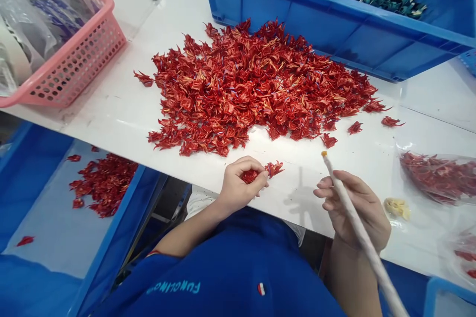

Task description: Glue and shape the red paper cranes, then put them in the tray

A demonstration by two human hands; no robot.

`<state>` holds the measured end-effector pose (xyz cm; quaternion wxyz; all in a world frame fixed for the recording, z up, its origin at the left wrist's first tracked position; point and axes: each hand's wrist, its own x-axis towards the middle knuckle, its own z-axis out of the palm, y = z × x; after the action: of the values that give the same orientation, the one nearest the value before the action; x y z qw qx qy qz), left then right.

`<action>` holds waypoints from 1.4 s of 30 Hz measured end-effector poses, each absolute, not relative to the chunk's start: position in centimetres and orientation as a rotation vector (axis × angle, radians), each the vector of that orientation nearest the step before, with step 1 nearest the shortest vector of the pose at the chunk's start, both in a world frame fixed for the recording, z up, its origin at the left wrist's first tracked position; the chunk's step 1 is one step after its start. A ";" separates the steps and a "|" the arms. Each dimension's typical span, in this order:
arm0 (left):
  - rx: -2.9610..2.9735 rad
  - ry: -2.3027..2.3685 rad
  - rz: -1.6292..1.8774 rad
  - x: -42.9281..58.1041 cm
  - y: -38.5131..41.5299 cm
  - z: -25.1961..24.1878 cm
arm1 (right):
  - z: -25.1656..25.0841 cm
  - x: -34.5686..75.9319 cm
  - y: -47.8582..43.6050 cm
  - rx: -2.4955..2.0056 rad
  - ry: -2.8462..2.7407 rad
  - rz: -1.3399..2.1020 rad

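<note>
Between thumb and fingers, my left hand [243,181] pinches a small red flower-like piece [274,169], its pointed tips sticking out to the right. More red shows inside the curled fingers. My right hand [357,205] grips a long whitish stick [351,210] with a yellow-orange tip [325,154]; the tip points up and away, apart from the left hand. Just beyond both hands spreads a large heap of red flower-like pieces [256,89] on the white table [122,133]. A few single pieces lie at the heap's right edge.
A blue crate [334,25] with dark green pieces stands behind the heap. At left is a pink basket [74,59] holding plastic bags. Below it, a blue bin [122,208] contains red pieces. A clear bag of red pieces [439,176] and a yellowish bundle [397,208] lie at right.
</note>
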<state>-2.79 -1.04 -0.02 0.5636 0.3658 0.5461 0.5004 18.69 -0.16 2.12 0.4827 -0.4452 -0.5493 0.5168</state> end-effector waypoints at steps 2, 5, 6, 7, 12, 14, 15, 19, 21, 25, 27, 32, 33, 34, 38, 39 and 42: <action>0.865 1.298 1.178 -2.7 -1.1 0.0 | 1.6 18.1 0.0 -0.998 -1.332 1.292; 0.895 1.325 1.180 -2.7 -1.2 -0.2 | 1.2 16.4 -0.3 -0.998 -1.271 1.248; 0.912 1.334 1.180 -2.6 -1.2 -0.2 | 1.1 15.7 -0.5 -1.021 -1.242 1.200; 0.932 1.343 1.182 -2.6 -1.2 -0.3 | 1.1 15.1 -0.8 -1.055 -1.218 1.135; 1.041 1.386 1.203 -2.5 -1.2 -0.7 | 0.7 13.1 -1.6 -1.175 -1.257 0.774; 1.076 1.393 1.204 -2.5 -1.2 -0.8 | 0.3 12.9 -1.7 -1.127 -1.353 0.752; 1.092 1.391 1.209 -2.5 -1.2 -0.8 | 0.1 12.9 -1.7 -1.104 -1.412 0.753; 1.137 1.379 1.247 -2.5 -1.2 -0.8 | -0.5 13.2 -1.7 -1.057 -1.661 0.700; 1.152 1.378 1.256 -2.5 -1.2 -0.8 | -0.5 13.4 -1.6 -1.035 -1.786 0.662; 1.185 1.368 1.258 -2.6 -1.2 -0.9 | 0.2 13.3 -1.3 -0.979 -1.892 0.577; 1.192 1.366 1.260 -2.5 -1.2 -1.0 | 0.6 13.1 -1.1 -0.985 -1.915 0.546; 1.170 1.364 1.245 -2.4 -1.2 -1.0 | 1.2 12.9 -1.0 -1.036 -1.918 0.574; 1.148 1.359 1.239 -2.4 -1.2 -0.9 | 1.2 12.9 -1.1 -1.041 -1.907 0.593; 1.118 1.355 1.230 -2.4 -1.2 -0.8 | 1.2 13.0 -1.2 -1.041 -1.903 0.627; 0.884 1.285 1.165 -2.6 -1.0 -0.4 | 1.2 13.4 -1.7 -1.073 -1.714 0.736; 0.799 1.245 1.139 -2.7 -0.9 -0.3 | 1.3 13.5 -1.8 -1.087 -1.605 0.717; 0.530 1.098 1.018 -3.1 -0.7 0.1 | 1.3 13.8 -1.7 -1.097 -1.397 0.650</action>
<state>-3.07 -0.70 0.14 0.7009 0.2378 0.4932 0.4571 13.80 -1.72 1.27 0.5854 -0.4702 -0.5988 0.2785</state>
